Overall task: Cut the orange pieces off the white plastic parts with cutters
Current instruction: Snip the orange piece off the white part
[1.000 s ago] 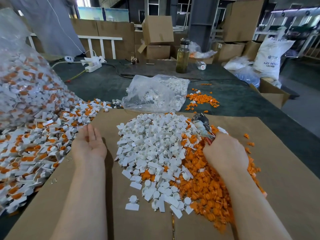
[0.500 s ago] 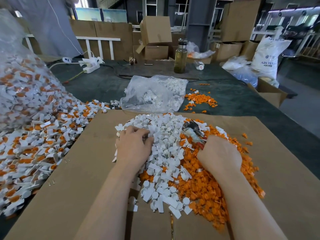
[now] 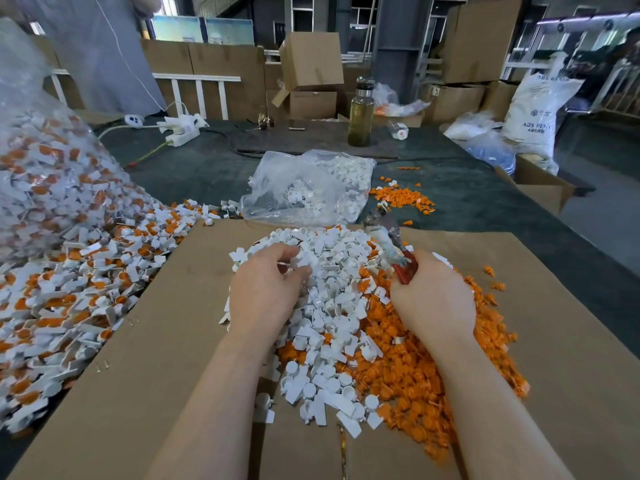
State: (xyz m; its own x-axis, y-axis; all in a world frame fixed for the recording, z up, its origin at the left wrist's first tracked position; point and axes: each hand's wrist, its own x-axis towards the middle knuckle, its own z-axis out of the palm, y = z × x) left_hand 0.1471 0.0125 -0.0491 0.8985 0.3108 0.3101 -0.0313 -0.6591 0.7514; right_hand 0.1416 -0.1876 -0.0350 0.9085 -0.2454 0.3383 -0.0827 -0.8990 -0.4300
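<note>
White plastic parts (image 3: 323,271) are heaped on a flat brown cardboard sheet (image 3: 166,358) laid over the dark counter (image 3: 207,168), with loose orange pieces (image 3: 398,368) piled beside them on the right. The left hand (image 3: 266,289) is curled into the white heap, small parts pinched at its fingertips. Red-handled cutters (image 3: 391,244) are gripped by the right hand (image 3: 433,299), blades pointing away. Uncut white-and-orange parts (image 3: 69,265) are spilled at left.

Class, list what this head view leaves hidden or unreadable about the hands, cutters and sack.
- Left hand: fingers curl into the white pile; any held part is hidden.
- Cutters: blades motion-blurred, handles covered by the right hand.
- White sack: print too small and creased.
</note>
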